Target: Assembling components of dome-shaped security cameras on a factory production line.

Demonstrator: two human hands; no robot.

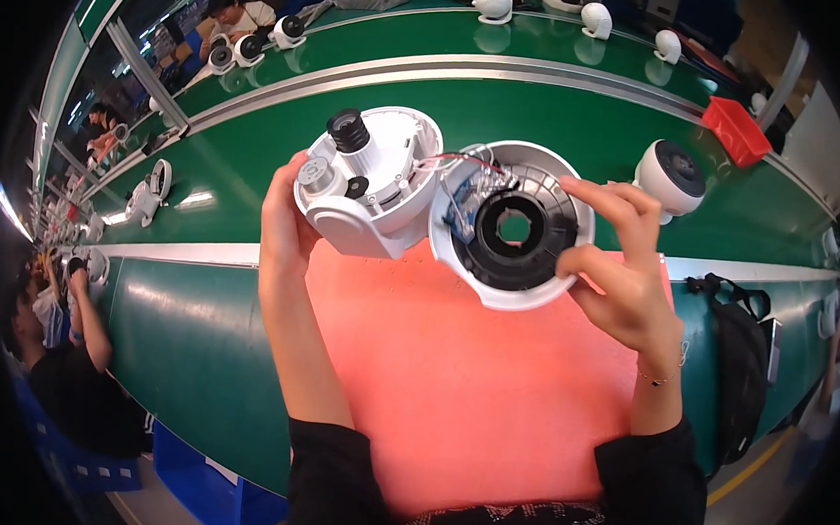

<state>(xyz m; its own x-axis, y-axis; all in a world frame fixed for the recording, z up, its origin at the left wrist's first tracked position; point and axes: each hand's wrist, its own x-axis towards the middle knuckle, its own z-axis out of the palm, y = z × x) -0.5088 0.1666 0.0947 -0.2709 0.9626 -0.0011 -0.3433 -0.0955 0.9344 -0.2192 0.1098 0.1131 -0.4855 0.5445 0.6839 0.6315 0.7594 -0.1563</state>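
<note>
My left hand (pixel 284 223) grips a white round camera body (pixel 372 182) with a black lens barrel sticking up from it. My right hand (pixel 619 269) holds a white dome-shaped front shell (pixel 514 229) with a black ring and a round hole in its middle. The two halves sit side by side, touching, and thin red, blue and white wires (pixel 467 176) run between them. Both are held up above a pink mat (pixel 453 384) that lies on the green bench.
A finished white camera (pixel 671 177) stands on the green conveyor belt (pixel 573 129) at the right, near a red bin (pixel 736 130). More white cameras line the far belt. Other people work at the left and far back. A black bag (pixel 742 357) hangs at the right.
</note>
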